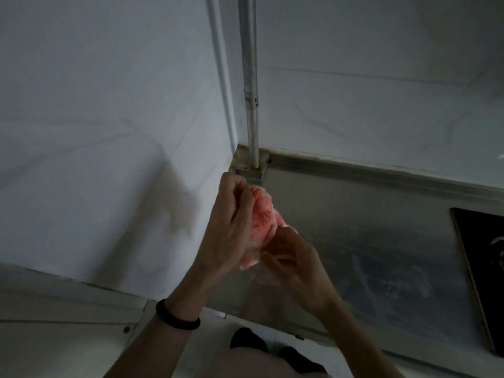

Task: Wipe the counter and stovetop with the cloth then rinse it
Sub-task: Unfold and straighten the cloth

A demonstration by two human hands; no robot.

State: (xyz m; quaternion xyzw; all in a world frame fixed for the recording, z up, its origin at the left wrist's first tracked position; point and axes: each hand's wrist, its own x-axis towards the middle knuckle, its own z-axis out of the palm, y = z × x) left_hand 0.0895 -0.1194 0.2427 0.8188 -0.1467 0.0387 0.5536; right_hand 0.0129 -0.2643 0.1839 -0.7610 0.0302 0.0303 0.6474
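While held over the steel bench, gripping the bunched pink cloth between both hands: with left hand curled round its upper end, with right hand pinching its lower end.

There are two hands, the left hand and the right hand, and one pink cloth. One black wristband, one far metal pipe, one steel bench, one dark panel at the right and two near dark shoes complete the count.
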